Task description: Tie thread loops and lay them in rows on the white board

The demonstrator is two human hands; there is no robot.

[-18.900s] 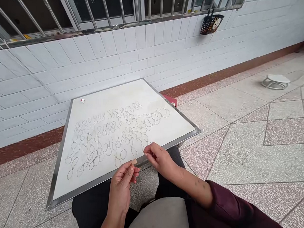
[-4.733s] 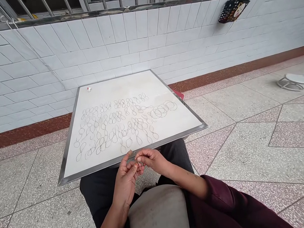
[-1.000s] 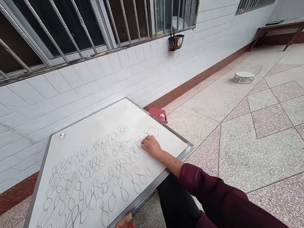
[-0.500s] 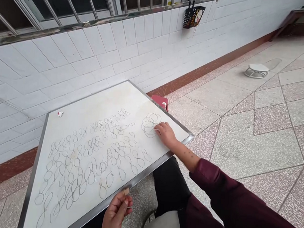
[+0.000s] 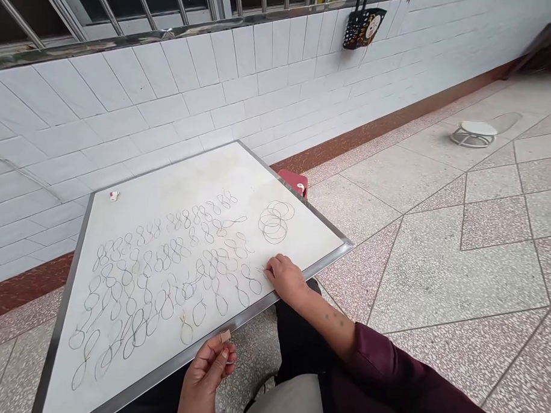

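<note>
Several thin dark loops [image 5: 199, 313], like fine wire, many twisted into figure eights, lie in uneven rows across the white table [image 5: 186, 167]. My right hand [image 5: 287, 280] rests near the table's front right part, fingertips pinched on a thin wire loop at the row's right end, most of it covered by the fingers. Beyond that hand lies a group of overlapping round wire rings [image 5: 275, 221]. My left hand [image 5: 209, 367] is at the front edge, thumb and fingers closed together; anything between them is too small to make out. A tan strip [image 5: 225, 336] wraps its index fingertip.
A metal rim [image 5: 249, 317] edges the table. A small red and white item [image 5: 115, 196] sits at its far left corner. Behind are a tiled wall [image 5: 207, 89] and a hanging black basket [image 5: 363, 29]. A red stool [image 5: 294, 182] and a low white seat [image 5: 474, 134] stand beyond.
My right hand has moved from the round rings toward the front edge, to the figure-eight loop at the row's end. My left hand stays nearly in place. The view has shifted slightly.
</note>
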